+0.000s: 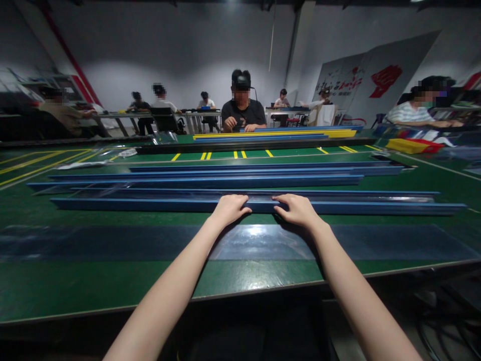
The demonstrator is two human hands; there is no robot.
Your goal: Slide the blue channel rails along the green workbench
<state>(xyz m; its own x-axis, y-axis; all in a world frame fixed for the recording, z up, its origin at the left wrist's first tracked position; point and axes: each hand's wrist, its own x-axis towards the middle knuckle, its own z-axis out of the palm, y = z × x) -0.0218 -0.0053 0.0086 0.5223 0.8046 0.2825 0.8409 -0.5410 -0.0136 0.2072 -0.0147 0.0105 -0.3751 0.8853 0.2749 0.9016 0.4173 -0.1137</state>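
Far left: A crumpled clear wrapper (82, 165) lies on the green table (112, 288), near yellow tape lines.
Left to centre: A long blue channel (131, 204) runs crosswise before the person, its left end resting on the table; more blue channels (210, 181) lie behind it.
Left hand: The left hand (231, 207) pinches the front channel's near wall narrowly, thumb on the near face, fingers over the top.
Right hand: The right hand (296, 208) mirrors it, just beyond a short gap; how firmly either presses, I cannot tell.
Right end: A see-through gleam shows between the front channel's two walls; whether anything there is fixed, I cannot tell.
Across the front: A flat clear strip (131, 243) is laid out nearer the table edge, apart from the channel.
Progress: Channel and strip are set out side by side; this strip seems not yet worked on.
Far right: A yellow tray (408, 145).
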